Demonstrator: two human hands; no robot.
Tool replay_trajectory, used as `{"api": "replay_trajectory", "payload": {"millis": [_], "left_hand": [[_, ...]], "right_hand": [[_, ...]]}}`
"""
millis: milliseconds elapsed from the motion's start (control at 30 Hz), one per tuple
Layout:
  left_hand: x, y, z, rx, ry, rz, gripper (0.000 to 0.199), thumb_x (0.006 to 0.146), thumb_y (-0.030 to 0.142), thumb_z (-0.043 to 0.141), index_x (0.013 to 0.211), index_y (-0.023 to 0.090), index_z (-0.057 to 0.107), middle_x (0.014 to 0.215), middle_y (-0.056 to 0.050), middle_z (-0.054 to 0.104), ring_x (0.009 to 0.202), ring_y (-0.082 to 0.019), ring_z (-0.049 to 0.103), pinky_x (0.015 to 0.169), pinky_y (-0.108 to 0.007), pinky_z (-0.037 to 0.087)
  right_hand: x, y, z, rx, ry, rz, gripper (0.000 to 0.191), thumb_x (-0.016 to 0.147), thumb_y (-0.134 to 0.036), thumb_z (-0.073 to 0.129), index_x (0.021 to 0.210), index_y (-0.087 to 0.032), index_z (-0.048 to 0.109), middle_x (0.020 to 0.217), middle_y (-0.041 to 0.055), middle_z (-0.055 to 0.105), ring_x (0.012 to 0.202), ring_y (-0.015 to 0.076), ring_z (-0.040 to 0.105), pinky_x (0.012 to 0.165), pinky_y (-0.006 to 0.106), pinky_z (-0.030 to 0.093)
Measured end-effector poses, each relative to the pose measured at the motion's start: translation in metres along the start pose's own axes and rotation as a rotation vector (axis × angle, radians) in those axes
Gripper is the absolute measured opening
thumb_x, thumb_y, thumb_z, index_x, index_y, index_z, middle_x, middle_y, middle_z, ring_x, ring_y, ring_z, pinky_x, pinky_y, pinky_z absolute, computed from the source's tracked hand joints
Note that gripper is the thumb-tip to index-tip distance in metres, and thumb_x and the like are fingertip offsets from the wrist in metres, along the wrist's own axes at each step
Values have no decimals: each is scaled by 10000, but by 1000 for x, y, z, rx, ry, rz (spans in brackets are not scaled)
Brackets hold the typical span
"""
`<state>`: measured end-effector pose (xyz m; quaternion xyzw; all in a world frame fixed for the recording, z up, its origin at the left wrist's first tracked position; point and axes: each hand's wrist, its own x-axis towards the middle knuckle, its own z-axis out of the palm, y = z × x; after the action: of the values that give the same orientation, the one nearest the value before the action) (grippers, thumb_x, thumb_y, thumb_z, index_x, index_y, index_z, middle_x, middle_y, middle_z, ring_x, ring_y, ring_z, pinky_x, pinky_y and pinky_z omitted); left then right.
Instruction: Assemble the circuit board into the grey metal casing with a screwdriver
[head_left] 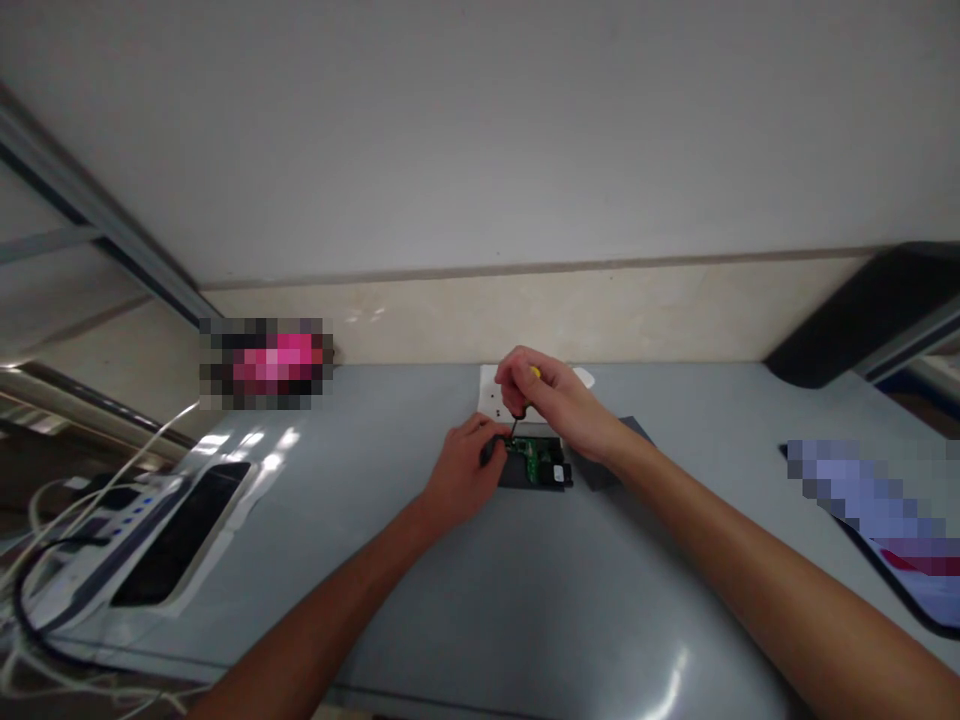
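A green circuit board [534, 456] with black parts lies on a dark flat piece at the middle of the table. My right hand [541, 385] is closed around a screwdriver [535, 373] with a yellow handle, its dark shaft pointing down at the board's upper left. At the board's left end, my left hand [469, 465] has its fingers bent together on a small black part [489, 450]. White paper [491, 398] with small dark specks on it lies behind the board. Partly under my right wrist is a dark grey flat piece [636, 430].
The grey table [420, 620] meets a wall at the back. On the left are a black-screened phone [184, 535], a white power strip [124, 530] and cables. A blurred pink object [277, 358] stands back left. A partly blurred screen [885, 520] lies at the right.
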<state>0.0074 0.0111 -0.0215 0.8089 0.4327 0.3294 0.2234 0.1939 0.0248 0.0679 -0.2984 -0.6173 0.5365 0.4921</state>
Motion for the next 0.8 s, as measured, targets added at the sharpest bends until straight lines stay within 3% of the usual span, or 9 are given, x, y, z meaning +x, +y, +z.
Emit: {"api": "replay_trajectory", "payload": {"millis": [67, 133, 300, 400, 500, 600, 733, 800], "left_hand": [[0, 3, -2, 19, -4, -7, 187, 1000, 134, 562, 1068, 209, 719, 1099, -60, 706, 1031, -226, 689, 946, -391, 503], [0, 5, -3, 28, -5, -7, 159, 1001, 139, 558, 1031, 205, 699, 1079, -56, 703, 1004, -223, 688, 945, -398, 505], [1, 5, -2, 31, 0, -9, 173, 1001, 152, 565, 1041, 216, 721, 1092, -58, 707, 996, -220, 692, 946, -395, 524], [1, 3, -1, 5, -2, 8, 222, 1005, 152, 560, 1091, 219, 754, 1098, -63, 706, 1002, -211, 693, 928, -366, 537], [1, 0, 0, -19, -1, 25, 249, 1003, 145, 563, 1123, 209, 772, 1092, -67, 701, 960, -198, 689, 877, -341, 539], [0, -2, 1, 5, -1, 17, 240, 999, 138, 566, 1123, 204, 762, 1076, -62, 698, 918, -193, 674, 852, -343, 519], [0, -1, 0, 37, 1, 7, 176, 994, 134, 568, 1056, 195, 720, 1058, -56, 692, 917, -196, 658, 848, -346, 498], [0, 0, -1, 38, -3, 6, 171, 994, 136, 567, 1043, 200, 718, 1055, -54, 691, 912, -195, 656, 842, -341, 498]], "right_hand": [[1, 3, -2, 81, -28, 12, 481, 1044, -660, 546, 1098, -234, 761, 810, 5, 601, 773, 173, 558, 740, 329, 459], [1, 5, -4, 121, -25, 42, 439, 1041, -610, 580, 1151, -242, 793, 908, 30, 658, 865, 187, 601, 821, 345, 482], [-1, 5, -2, 162, 14, 55, 287, 855, -465, 875, 942, -244, 714, 1003, 13, 727, 945, 177, 653, 890, 331, 489], [0, 5, 2, 242, 71, 79, 446, 824, -477, 901, 848, -255, 514, 848, -28, 695, 824, 167, 655, 792, 320, 491], [4, 7, 2, 250, 125, 76, 528, 856, -601, 851, 838, -268, 440, 618, -95, 486, 588, 128, 473, 626, 293, 392], [8, 10, -5, 310, 144, 67, 525, 864, -713, 782, 862, -262, 513, 629, -85, 421, 573, 128, 405, 601, 302, 363], [9, 10, -17, 413, 136, 107, 448, 854, -624, 790, 1034, -226, 692, 788, -20, 582, 727, 160, 564, 746, 331, 482], [8, 10, -21, 370, 143, 112, 408, 811, -552, 852, 1003, -221, 712, 872, 3, 646, 817, 174, 620, 810, 338, 505]]}}
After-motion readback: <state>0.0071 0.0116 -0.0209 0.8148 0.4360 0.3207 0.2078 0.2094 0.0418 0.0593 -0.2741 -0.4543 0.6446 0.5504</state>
